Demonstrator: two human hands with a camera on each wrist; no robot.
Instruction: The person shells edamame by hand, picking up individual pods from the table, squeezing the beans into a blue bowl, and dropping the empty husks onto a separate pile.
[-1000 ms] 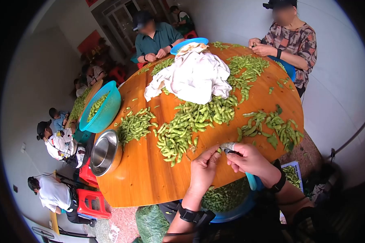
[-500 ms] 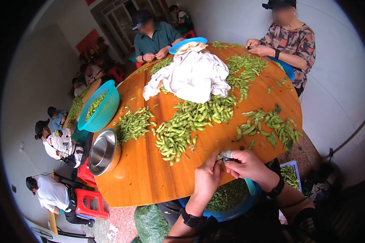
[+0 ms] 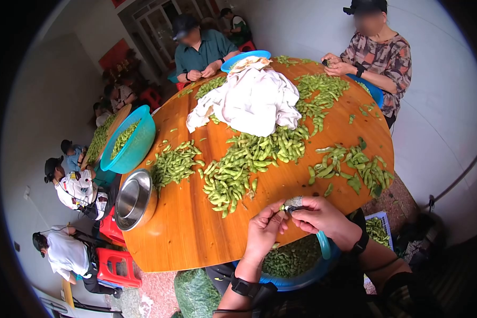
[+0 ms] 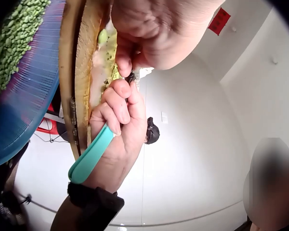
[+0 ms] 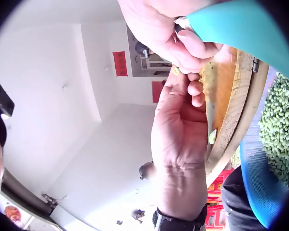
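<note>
At the near table edge, my left hand [image 3: 261, 229] pinches a green edamame pod [image 5: 176, 70] by its end, mostly hidden by fingers. My right hand [image 3: 326, 216] meets it there, with grey wrapping [image 3: 293, 202] round a finger. A small black piece [image 4: 130, 77] shows at its fingertips. The curled right fingers also grip a teal handle [image 4: 92, 156], which sticks out below the hand; its working end is hidden. Below both hands stands a blue basin [image 3: 297, 283] of shelled beans [image 3: 289, 259].
Heaps of pods [image 3: 230, 183] lie on the wooden table [image 3: 180, 238] around a white cloth [image 3: 254, 100]. A metal bowl [image 3: 135, 199] and teal tub [image 3: 143, 140] stand left. Two people sit across the table; others sit further left. A red stool [image 3: 119, 267] is at lower left.
Both hands have shifted slightly left and stay fingertip to fingertip. The pod, plainer to see between them a second ago, is now largely covered by fingers.
</note>
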